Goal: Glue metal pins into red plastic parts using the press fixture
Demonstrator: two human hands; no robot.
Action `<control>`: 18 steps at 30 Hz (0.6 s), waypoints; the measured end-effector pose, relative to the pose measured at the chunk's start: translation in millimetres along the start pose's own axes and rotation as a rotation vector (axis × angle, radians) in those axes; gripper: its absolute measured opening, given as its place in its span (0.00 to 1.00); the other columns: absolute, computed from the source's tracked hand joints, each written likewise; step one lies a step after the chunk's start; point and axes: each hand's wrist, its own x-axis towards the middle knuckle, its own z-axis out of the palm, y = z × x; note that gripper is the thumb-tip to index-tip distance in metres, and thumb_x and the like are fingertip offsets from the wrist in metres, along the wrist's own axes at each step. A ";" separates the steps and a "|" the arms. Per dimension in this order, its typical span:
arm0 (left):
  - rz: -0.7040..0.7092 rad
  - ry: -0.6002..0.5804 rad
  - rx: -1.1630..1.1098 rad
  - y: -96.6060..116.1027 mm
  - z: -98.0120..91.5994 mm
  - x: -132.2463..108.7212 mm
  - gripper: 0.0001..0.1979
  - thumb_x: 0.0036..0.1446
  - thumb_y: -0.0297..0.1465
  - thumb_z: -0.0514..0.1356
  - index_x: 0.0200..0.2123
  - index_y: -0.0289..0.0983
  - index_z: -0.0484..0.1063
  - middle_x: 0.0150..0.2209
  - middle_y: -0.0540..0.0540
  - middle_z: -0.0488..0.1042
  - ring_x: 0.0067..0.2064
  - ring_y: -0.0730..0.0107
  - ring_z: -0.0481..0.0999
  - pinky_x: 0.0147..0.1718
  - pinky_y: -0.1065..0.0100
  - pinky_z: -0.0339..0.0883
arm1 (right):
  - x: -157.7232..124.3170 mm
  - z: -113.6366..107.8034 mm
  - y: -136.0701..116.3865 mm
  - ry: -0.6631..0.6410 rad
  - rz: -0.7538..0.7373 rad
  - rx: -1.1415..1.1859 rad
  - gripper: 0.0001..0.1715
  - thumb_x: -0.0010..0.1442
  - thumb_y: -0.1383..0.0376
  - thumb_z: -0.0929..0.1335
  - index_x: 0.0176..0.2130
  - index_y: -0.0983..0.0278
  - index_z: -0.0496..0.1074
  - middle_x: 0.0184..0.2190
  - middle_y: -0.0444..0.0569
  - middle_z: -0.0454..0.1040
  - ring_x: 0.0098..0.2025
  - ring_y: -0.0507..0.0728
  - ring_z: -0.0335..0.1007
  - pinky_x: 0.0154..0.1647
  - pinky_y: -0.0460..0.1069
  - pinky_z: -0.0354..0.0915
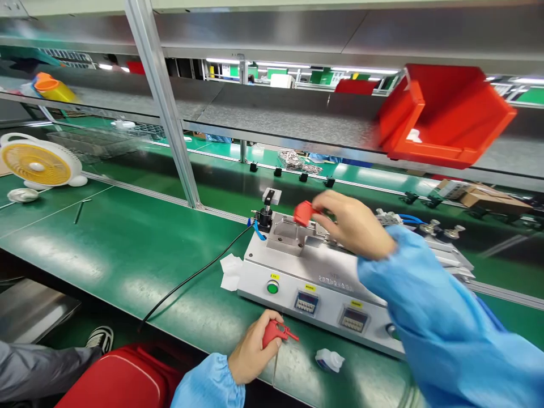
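My right hand (351,221) pinches a small red plastic part (303,213) over the metal fixture block (287,241) of a bench machine. The part hangs just above the block's recess; I cannot tell whether it touches. Below, near the table's front edge, my left hand (255,347) is closed around another red plastic piece (275,333) with a thin prong pointing right. The silver machine (331,280) carries a green button (272,287) and two small counter displays. A black clamp cylinder (266,215) stands at the block's left end.
A crumpled white wrapper (330,360) lies before the machine, and white paper (232,272) at its left corner. A black cable (193,272) crosses the green table. A red bin (450,119) sits on the shelf above; a fan (38,161) stands at left. A person's leg (42,368) shows lower left.
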 end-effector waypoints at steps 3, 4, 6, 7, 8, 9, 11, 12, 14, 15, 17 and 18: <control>-0.052 0.001 0.048 5.0 -0.6 2.2 0.17 0.62 0.31 0.58 0.54 0.41 0.68 0.47 0.44 0.77 0.47 0.58 0.77 0.50 0.60 0.69 | -55.4 7.2 22.2 -0.057 -0.027 0.067 0.11 0.71 0.62 0.63 0.41 0.62 0.73 0.41 0.52 0.78 0.40 0.60 0.76 0.40 0.52 0.69; -0.069 -0.017 0.097 8.6 -1.0 2.4 0.16 0.62 0.32 0.57 0.54 0.41 0.67 0.45 0.45 0.77 0.46 0.58 0.77 0.49 0.59 0.70 | -74.1 13.8 28.3 -0.078 -0.010 0.059 0.12 0.72 0.61 0.62 0.41 0.61 0.73 0.40 0.52 0.78 0.39 0.60 0.76 0.38 0.52 0.69; -0.065 -0.075 0.245 19.7 -3.1 1.5 0.16 0.63 0.32 0.57 0.54 0.42 0.67 0.41 0.46 0.78 0.43 0.56 0.78 0.46 0.58 0.71 | -107.2 28.5 36.9 -0.095 0.017 0.032 0.14 0.72 0.61 0.61 0.40 0.61 0.74 0.40 0.53 0.79 0.39 0.61 0.77 0.37 0.53 0.71; -0.039 -0.108 0.330 27.2 -5.4 0.8 0.15 0.63 0.32 0.57 0.53 0.42 0.67 0.40 0.47 0.78 0.42 0.56 0.78 0.45 0.58 0.71 | -120.8 35.0 39.4 -0.087 0.026 0.024 0.15 0.72 0.61 0.61 0.41 0.61 0.75 0.41 0.54 0.79 0.40 0.62 0.78 0.38 0.53 0.73; 0.001 -0.138 0.405 36.2 -8.9 0.4 0.14 0.63 0.32 0.57 0.52 0.42 0.67 0.38 0.47 0.78 0.40 0.55 0.78 0.43 0.58 0.71 | -132.3 40.1 40.9 -0.067 0.032 0.024 0.16 0.72 0.60 0.61 0.43 0.61 0.76 0.43 0.54 0.80 0.42 0.63 0.79 0.40 0.54 0.74; 0.058 -0.158 0.463 46.6 -13.8 0.8 0.13 0.63 0.32 0.57 0.51 0.42 0.67 0.37 0.47 0.78 0.39 0.55 0.79 0.42 0.59 0.71 | -141.8 43.7 41.6 -0.033 0.041 0.030 0.17 0.73 0.58 0.61 0.45 0.61 0.76 0.46 0.55 0.80 0.45 0.64 0.79 0.44 0.55 0.76; 0.215 -0.134 0.523 71.7 -27.2 6.8 0.12 0.64 0.32 0.56 0.51 0.42 0.67 0.39 0.47 0.79 0.40 0.56 0.79 0.43 0.59 0.72 | -156.1 46.8 40.7 0.056 0.076 0.061 0.20 0.74 0.54 0.61 0.50 0.61 0.77 0.50 0.57 0.79 0.50 0.65 0.78 0.50 0.57 0.76; 0.314 -0.088 0.536 86.0 -35.3 13.5 0.12 0.66 0.31 0.55 0.52 0.42 0.67 0.41 0.45 0.79 0.43 0.56 0.80 0.45 0.59 0.73 | -161.5 47.0 39.1 0.094 0.103 0.082 0.21 0.74 0.53 0.62 0.51 0.61 0.77 0.51 0.57 0.78 0.51 0.65 0.78 0.52 0.57 0.76; 0.519 0.051 0.585 116.7 -52.0 35.6 0.13 0.68 0.30 0.54 0.54 0.40 0.67 0.48 0.42 0.78 0.49 0.56 0.78 0.51 0.58 0.73 | -170.2 46.2 33.0 0.165 0.170 0.114 0.22 0.75 0.51 0.62 0.50 0.61 0.78 0.52 0.57 0.78 0.52 0.66 0.78 0.54 0.59 0.76; 0.603 0.123 0.636 132.1 -59.5 50.8 0.12 0.68 0.30 0.54 0.53 0.39 0.68 0.50 0.40 0.77 0.52 0.55 0.77 0.52 0.58 0.72 | -174.1 45.7 28.2 0.200 0.200 0.123 0.22 0.75 0.51 0.62 0.49 0.61 0.78 0.51 0.58 0.78 0.52 0.66 0.78 0.54 0.59 0.76; 0.638 0.219 0.813 160.2 -70.6 85.9 0.11 0.67 0.30 0.56 0.51 0.37 0.70 0.50 0.38 0.74 0.52 0.54 0.76 0.52 0.56 0.73 | -182.5 45.3 15.1 0.293 0.243 0.134 0.21 0.75 0.52 0.62 0.48 0.60 0.79 0.51 0.57 0.78 0.53 0.67 0.78 0.55 0.60 0.76; 0.582 0.240 0.930 172.0 -73.7 103.9 0.10 0.67 0.29 0.57 0.51 0.36 0.71 0.50 0.38 0.73 0.51 0.54 0.76 0.51 0.57 0.73 | -187.6 45.5 7.1 0.346 0.257 0.147 0.20 0.75 0.52 0.63 0.47 0.60 0.78 0.51 0.57 0.78 0.53 0.66 0.78 0.56 0.60 0.75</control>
